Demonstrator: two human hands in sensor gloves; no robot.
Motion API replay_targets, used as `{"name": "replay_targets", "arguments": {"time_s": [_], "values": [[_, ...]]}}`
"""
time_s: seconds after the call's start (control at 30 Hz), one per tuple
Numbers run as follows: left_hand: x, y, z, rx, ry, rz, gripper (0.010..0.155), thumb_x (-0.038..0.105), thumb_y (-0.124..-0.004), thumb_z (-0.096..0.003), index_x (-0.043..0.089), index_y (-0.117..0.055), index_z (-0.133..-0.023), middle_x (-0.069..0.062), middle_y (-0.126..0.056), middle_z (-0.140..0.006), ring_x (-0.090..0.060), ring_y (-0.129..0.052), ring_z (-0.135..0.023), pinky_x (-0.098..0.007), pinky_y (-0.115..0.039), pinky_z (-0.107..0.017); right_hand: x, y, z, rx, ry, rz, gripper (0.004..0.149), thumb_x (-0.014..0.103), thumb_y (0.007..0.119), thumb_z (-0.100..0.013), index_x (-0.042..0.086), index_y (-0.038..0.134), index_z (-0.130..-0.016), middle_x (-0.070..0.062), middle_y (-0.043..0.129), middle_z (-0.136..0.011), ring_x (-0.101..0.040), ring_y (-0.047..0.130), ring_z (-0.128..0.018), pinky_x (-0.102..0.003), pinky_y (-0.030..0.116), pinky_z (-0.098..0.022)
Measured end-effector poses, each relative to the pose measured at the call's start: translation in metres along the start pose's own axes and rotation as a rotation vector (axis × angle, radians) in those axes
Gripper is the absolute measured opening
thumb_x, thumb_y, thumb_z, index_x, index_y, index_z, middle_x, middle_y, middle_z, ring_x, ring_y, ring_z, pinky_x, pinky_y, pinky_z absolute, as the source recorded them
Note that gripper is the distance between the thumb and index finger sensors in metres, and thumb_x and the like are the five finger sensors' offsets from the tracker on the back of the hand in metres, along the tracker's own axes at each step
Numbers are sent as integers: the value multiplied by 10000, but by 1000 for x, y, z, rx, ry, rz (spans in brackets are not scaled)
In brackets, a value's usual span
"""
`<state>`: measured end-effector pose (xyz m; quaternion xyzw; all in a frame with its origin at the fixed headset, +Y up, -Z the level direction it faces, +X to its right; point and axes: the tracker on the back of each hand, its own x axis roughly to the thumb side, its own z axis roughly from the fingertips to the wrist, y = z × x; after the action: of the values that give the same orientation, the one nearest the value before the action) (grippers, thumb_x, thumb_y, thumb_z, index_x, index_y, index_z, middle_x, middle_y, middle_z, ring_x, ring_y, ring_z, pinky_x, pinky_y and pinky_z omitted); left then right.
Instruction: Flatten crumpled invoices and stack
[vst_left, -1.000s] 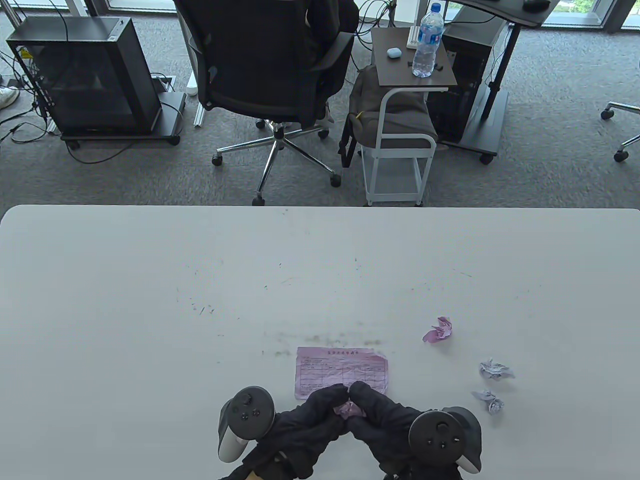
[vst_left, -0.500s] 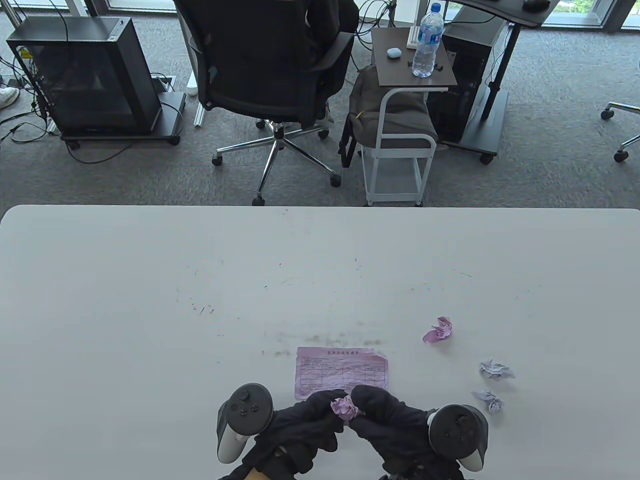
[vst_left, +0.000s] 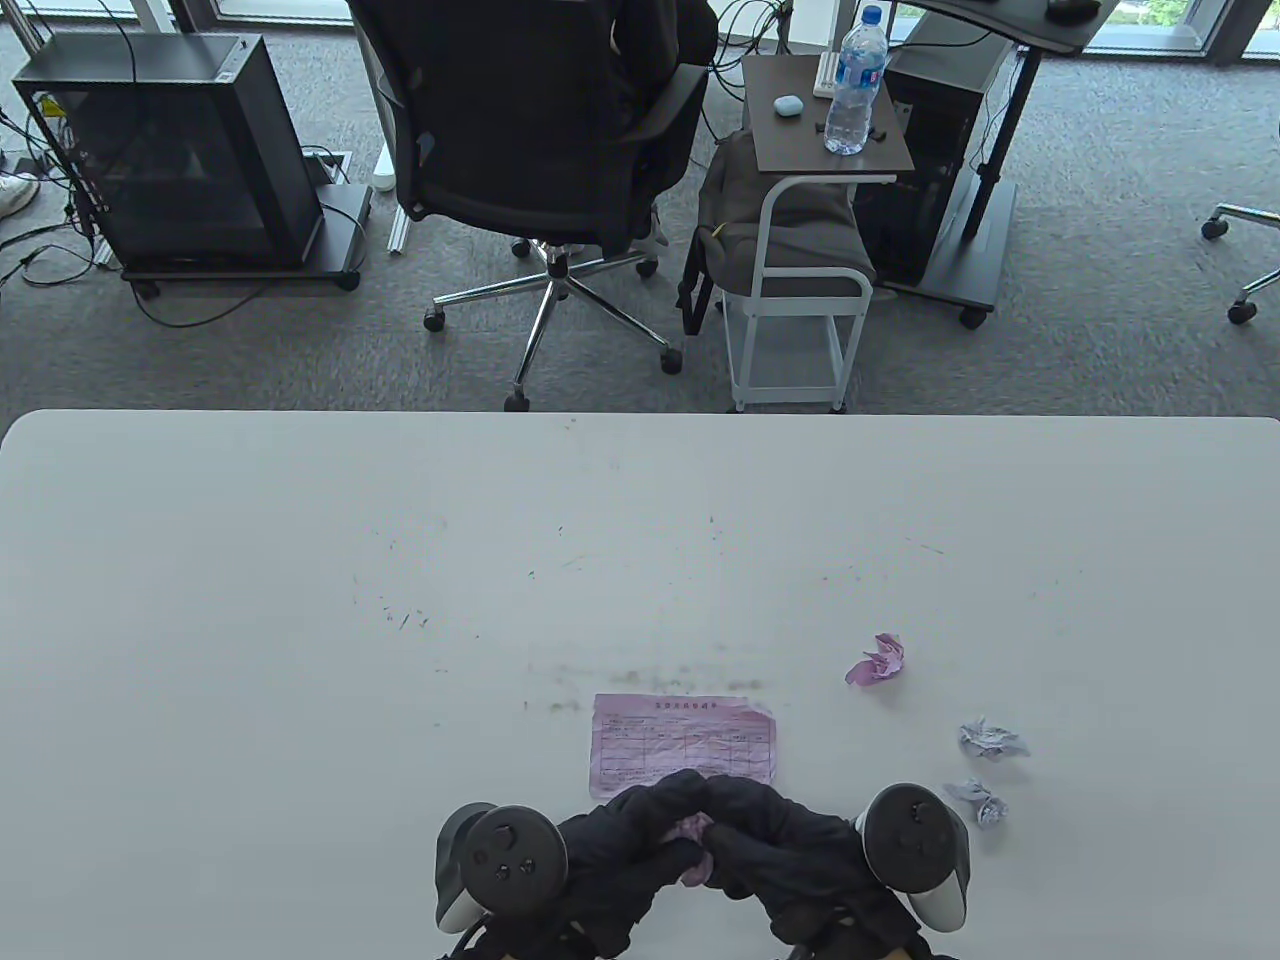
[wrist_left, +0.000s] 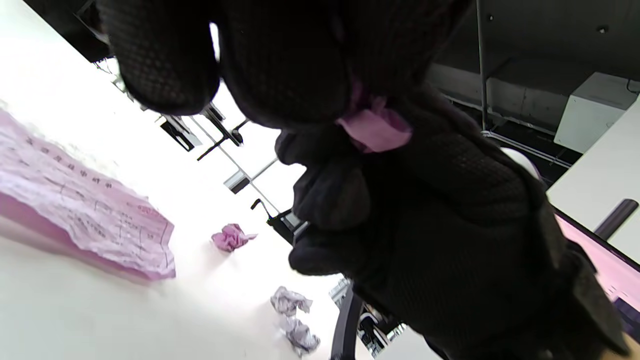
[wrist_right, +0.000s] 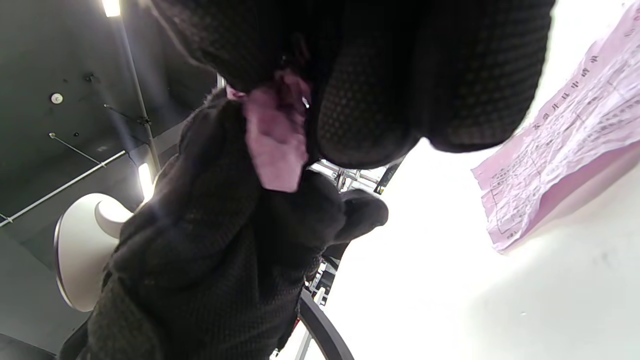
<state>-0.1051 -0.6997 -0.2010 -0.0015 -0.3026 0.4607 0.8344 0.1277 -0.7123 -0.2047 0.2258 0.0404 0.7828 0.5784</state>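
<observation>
Both hands meet at the table's front edge and pinch one crumpled pink invoice (vst_left: 694, 838) between them. My left hand (vst_left: 640, 840) grips it from the left, my right hand (vst_left: 760, 840) from the right. The pink wad also shows in the left wrist view (wrist_left: 372, 127) and the right wrist view (wrist_right: 275, 140). A flattened pink invoice (vst_left: 684, 742) lies flat just beyond the hands; it also shows in the left wrist view (wrist_left: 75, 200) and the right wrist view (wrist_right: 565, 150).
A crumpled pink ball (vst_left: 878, 661) lies to the right. Two crumpled white balls (vst_left: 990, 740) (vst_left: 978, 802) lie further right, near my right hand. The white table (vst_left: 300, 650) reaches far back. A chair and a cart stand beyond it.
The hands have closed in around the pink wad and drawn slightly toward the front edge. Less of the wad shows than half a second ago. The flat invoice has not moved.
</observation>
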Motion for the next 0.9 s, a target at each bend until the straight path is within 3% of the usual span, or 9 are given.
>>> {"name": "replay_targets", "arguments": {"time_s": [0.07, 0.13, 0.2, 0.3, 0.5, 0.63, 0.8, 0.83, 0.9], "values": [[0, 1, 1, 33, 14, -19, 530, 296, -818, -545, 21, -708, -984, -161, -870, -709, -142, -988, -354, -455, -885, -417, 3, 2, 0, 4, -10, 9, 746, 490, 775, -506, 40, 476, -1021, -256, 819, -836, -319, 965, -539, -450, 884, -356], [1, 1, 1, 36, 17, -70, 518, 289, -787, -554, -3, -712, -975, -162, -878, -693, -147, -995, -344, -457, -889, -408, 8, 6, 0, 36, -3, 100, 852, 515, 807, -475, 18, 402, -1036, -250, 798, -844, -313, 974, -510, -441, 890, -330], [2, -1, 0, 17, 18, -76, 495, 255, -741, -566, -9, -708, -984, -177, -874, -703, -164, -1002, -366, -469, -886, -421, 16, 9, -1, 12, -28, 283, 767, 401, 860, -482, 21, 460, -1016, -207, 847, -785, -279, 995, -468, -417, 906, -302], [1, -2, 0, 20, 30, -37, 495, 214, -720, -569, 6, -676, -1016, -195, -850, -746, -192, -998, -415, -493, -866, -453, 27, 6, 0, -68, -96, 503, 562, 279, 834, -498, 52, 608, -960, -155, 922, -706, -221, 1028, -406, -377, 932, -267], [-5, 1, 0, 10, 49, 6, 500, 211, -727, -570, 27, -662, -1030, -180, -855, -749, -192, -998, -415, -493, -865, -458, 23, -9, 3, -112, -34, 434, 451, 233, 819, -508, 58, 712, -910, -205, 954, -680, -271, 1042, -391, -408, 931, -252], [-14, 1, 0, -20, 75, 107, 499, 210, -730, -570, 30, -666, -1031, -178, -857, -750, -192, -998, -414, -497, -862, -464, 16, -18, 4, -38, 17, 408, 433, 294, 795, -528, 66, 730, -891, -199, 946, -693, -271, 1032, -408, -411, 923, -269], [-23, 3, -1, -68, 117, 96, 488, 242, -719, -585, 56, -679, -1035, -154, -877, -704, -191, -989, -363, -498, -858, -449, 12, -23, 4, -16, 50, 334, 394, 348, 764, -546, 80, 784, -834, -185, 961, -654, -276, 1028, -380, -418, 915, -255], [-23, 3, 0, -78, 128, 84, 500, 267, -704, -594, 75, -656, -1053, -167, -848, -750, -223, -978, -413, -525, -828, -476, 11, -23, 4, -15, 54, 345, 388, 360, 752, -550, 85, 795, -820, -179, 965, -644, -276, 1029, -373, -419, 915, -250], [-20, 5, 0, -122, 59, 24, 667, 454, -730, -574, 226, -478, -1148, -179, -525, -1066, -408, -801, -804, -611, -700, -599, 11, -23, 4, 16, 63, 371, 382, 367, 746, -551, 91, 806, -808, -175, 970, -635, -275, 1029, -366, -419, 914, -246]]}}
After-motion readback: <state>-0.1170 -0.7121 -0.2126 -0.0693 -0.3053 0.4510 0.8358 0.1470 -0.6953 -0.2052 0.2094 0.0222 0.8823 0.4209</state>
